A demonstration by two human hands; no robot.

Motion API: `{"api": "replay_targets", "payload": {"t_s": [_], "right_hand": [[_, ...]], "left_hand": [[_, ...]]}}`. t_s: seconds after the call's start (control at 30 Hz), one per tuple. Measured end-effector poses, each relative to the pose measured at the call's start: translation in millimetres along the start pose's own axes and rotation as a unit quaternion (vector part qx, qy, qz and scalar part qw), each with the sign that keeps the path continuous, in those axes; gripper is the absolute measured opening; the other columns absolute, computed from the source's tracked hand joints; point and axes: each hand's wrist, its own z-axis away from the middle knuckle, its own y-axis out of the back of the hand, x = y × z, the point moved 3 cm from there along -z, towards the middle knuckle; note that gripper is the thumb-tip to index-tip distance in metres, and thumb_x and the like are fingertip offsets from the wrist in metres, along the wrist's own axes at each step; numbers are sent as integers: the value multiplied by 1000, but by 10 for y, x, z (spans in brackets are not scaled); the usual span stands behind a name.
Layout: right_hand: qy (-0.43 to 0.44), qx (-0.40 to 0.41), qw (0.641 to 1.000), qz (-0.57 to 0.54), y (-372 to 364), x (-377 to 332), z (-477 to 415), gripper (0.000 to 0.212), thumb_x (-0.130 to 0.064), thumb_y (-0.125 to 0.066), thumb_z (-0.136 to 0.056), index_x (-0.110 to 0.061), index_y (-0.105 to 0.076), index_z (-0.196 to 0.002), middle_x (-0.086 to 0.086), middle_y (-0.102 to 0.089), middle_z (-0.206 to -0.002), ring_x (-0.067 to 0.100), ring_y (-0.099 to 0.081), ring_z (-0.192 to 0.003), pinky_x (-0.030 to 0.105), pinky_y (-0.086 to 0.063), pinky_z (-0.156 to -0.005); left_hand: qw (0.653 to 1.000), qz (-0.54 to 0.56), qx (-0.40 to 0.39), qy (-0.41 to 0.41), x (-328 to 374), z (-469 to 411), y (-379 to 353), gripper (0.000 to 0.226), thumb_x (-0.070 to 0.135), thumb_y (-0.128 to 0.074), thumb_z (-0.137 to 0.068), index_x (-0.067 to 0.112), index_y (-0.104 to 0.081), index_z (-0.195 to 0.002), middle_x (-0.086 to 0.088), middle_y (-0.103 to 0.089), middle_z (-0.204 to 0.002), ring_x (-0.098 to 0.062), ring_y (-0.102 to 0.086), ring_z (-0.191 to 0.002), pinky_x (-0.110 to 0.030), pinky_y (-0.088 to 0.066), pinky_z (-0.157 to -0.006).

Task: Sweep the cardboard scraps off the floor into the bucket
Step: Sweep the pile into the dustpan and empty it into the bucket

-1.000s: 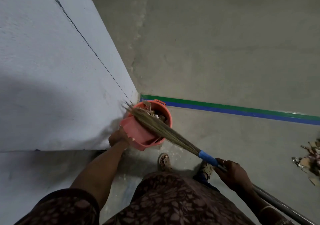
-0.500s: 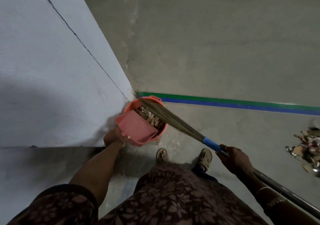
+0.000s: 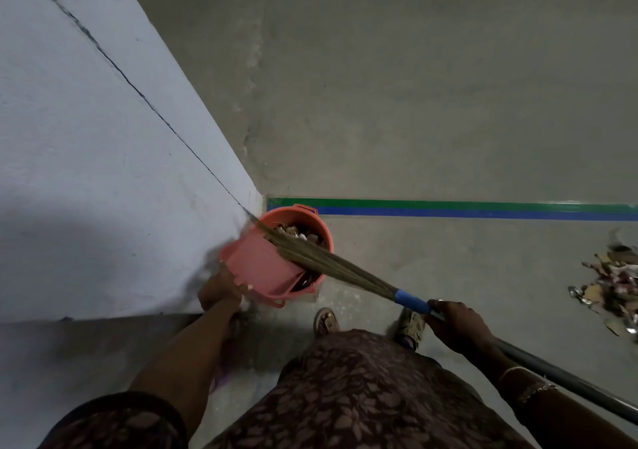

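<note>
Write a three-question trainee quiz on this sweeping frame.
1. True or false: every scrap is swept up.
2. The left hand holds: A) a rag B) the dustpan C) nothing.
3. Fill in: the right hand grips the broom by its ____.
Key: 1 false, a scrap pile lies at right. 2 B, tipped over the bucket. 3 handle.
</note>
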Motion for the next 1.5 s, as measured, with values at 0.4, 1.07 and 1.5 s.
{"api": "replay_targets", "payload": {"t_s": [0.4, 1.07, 1.5], "right_hand": [[15, -5, 997, -69, 30, 365, 179, 30, -52, -67, -86, -41, -69, -114, -13, -74, -87, 13, -70, -80, 36, -54, -66], [-194, 32, 965, -171, -179, 1584, 828, 30, -54, -52, -98, -24, -56, -101, -9, -59, -80, 12, -58, -71, 25, -35, -55], [-326, 94, 860, -381, -467, 2960, 1357, 27, -48, -56, -97, -21, -56, -100, -3, -63, -88, 13, -61, -65, 35, -53, -68]], "left_hand": [[998, 30, -25, -43, 132, 9, -167, 63, 54, -75, -79, 23, -56, -130, -9, -67, -116, -31, -66, -103, -38, -53, -82], [962, 33, 2, -272, 1453, 655, -32, 98, 67, -66, -81, 44, -9, -157, -9, -65, -124, -34, -67, -97, -37, -51, -75], [885, -91, -13, -457, 3963, 2283, -4, 88, 59, -64, -88, 36, -15, -157, -12, -64, -127, -31, -63, -114, -34, -45, -83]]}}
